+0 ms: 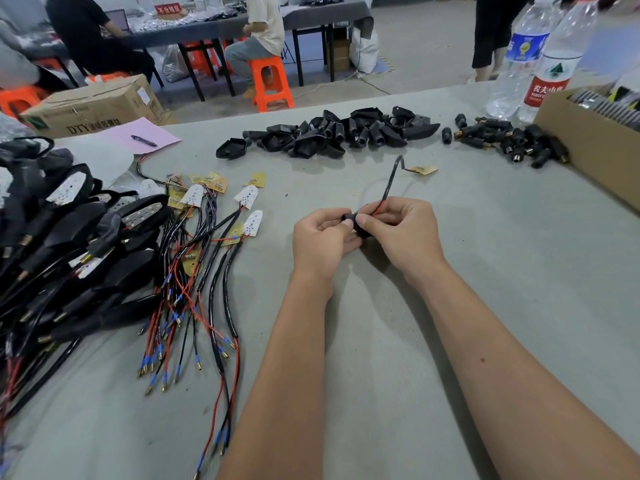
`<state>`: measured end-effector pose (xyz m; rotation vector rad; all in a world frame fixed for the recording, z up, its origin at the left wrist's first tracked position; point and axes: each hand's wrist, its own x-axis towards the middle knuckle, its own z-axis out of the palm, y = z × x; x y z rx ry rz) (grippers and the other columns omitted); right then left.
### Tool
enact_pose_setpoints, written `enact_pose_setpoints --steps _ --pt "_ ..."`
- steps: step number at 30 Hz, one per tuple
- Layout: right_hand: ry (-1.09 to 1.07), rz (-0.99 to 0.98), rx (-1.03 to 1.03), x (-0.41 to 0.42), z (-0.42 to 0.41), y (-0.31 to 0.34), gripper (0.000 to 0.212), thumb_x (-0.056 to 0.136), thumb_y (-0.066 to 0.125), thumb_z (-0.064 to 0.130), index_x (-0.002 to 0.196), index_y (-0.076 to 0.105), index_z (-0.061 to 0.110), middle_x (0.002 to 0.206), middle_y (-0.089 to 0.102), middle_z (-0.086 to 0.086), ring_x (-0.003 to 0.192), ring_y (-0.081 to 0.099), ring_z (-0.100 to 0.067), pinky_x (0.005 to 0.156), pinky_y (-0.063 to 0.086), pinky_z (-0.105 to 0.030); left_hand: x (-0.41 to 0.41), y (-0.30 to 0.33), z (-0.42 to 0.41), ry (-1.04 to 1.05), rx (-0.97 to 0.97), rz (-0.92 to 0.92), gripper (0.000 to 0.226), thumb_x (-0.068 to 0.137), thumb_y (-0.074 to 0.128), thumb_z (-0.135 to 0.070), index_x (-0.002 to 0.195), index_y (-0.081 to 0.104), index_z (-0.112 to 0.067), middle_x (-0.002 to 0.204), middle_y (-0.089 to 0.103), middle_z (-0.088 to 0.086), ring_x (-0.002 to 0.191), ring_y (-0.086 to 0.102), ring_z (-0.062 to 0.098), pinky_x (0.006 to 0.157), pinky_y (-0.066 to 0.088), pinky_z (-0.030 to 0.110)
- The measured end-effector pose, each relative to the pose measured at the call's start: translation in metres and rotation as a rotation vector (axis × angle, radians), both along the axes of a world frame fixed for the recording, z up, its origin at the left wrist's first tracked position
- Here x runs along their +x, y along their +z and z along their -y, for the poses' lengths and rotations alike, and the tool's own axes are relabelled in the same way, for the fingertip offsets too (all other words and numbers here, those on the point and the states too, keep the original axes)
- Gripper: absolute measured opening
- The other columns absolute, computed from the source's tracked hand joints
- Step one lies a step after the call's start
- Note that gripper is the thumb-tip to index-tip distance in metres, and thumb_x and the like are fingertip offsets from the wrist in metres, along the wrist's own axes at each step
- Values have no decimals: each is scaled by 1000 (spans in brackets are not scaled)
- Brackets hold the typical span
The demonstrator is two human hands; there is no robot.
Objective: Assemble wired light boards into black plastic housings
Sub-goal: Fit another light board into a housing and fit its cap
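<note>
My left hand (320,237) and my right hand (401,230) meet at the table's middle, both gripping a small black housing (353,221), mostly hidden by my fingers. A black and red wire (389,183) rises from the housing and ends at a small gold light board (420,169) lying on the table behind. Loose wired light boards (247,197) lie to the left. Empty black housings (329,135) are heaped at the far middle.
Finished black assemblies (69,244) pile at the left edge. Small black connectors (505,140) lie far right beside a cardboard box (588,143) and two water bottles (540,60). A pink sheet with a pen (143,140) lies far left. People sit at tables beyond.
</note>
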<state>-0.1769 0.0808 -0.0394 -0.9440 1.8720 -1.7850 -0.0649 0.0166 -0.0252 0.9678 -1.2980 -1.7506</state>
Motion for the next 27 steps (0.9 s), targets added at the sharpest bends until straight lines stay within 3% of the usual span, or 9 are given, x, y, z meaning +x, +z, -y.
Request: enact_pose_setpoints --steps 2,5,11,15,17,20,23,25,27 --pt "49 19 -8 2 0 2 25 94 68 36 81 81 19 79 79 -3 77 74 -14 72 56 -35 0 0 2 41 48 -18 17 98 58 6 113 66 6 101 71 19 80 74 22 75 63 28" --pt "31 67 -45 1 1 4 39 104 53 35 82 80 18 83 79 1 70 70 -6 65 51 -20 0 1 2 52 95 -67 10 98 59 6 106 63 6 110 70 29 89 75 33 81 63 33" --pt "-141 -82 -8 1 0 0 23 95 67 30 77 78 21 60 67 7 56 56 -6 62 47 -31 -2 0 3 63 107 -86 17 101 58 1 111 63 13 109 69 34 95 75 41 88 62 38" --pt "-117 -46 -42 2 -2 2 3 92 75 18 91 72 20 68 74 1 58 66 -8 62 54 -27 -2 1 2 80 84 -87 11 99 64 -6 95 66 4 96 73 25 87 77 35 79 63 33" --pt "-128 -40 -31 4 -2 1 20 89 78 16 94 59 21 70 76 1 59 71 -12 61 55 -24 -1 0 2 82 72 -86 13 98 66 -8 91 66 2 88 73 19 81 78 30 74 62 29" --pt "-128 -57 6 2 -1 0 23 87 79 18 84 57 19 68 75 -4 63 73 -21 66 58 -36 -1 0 2 94 67 -91 14 98 67 -8 85 65 -2 87 73 18 79 77 29 73 62 30" --pt "-33 -53 -33 3 -3 3 10 86 77 17 80 68 16 74 72 -13 69 67 -24 73 56 -46 -1 -2 3 130 56 -99 18 98 66 -7 81 63 -2 87 74 19 79 78 31 70 62 30" --pt "22 8 -113 4 -4 6 10 88 76 18 79 74 16 70 70 -7 64 61 -12 61 53 -39 -2 -2 3 142 43 -98 18 98 65 -5 82 62 0 85 75 19 79 78 31 69 62 29" --pt "12 207 -213 2 -5 8 22 94 72 27 76 76 17 57 57 3 51 46 -6 44 37 -22 -2 -3 4 169 30 -82 17 100 63 -5 85 61 2 83 73 18 78 78 31 68 62 29"
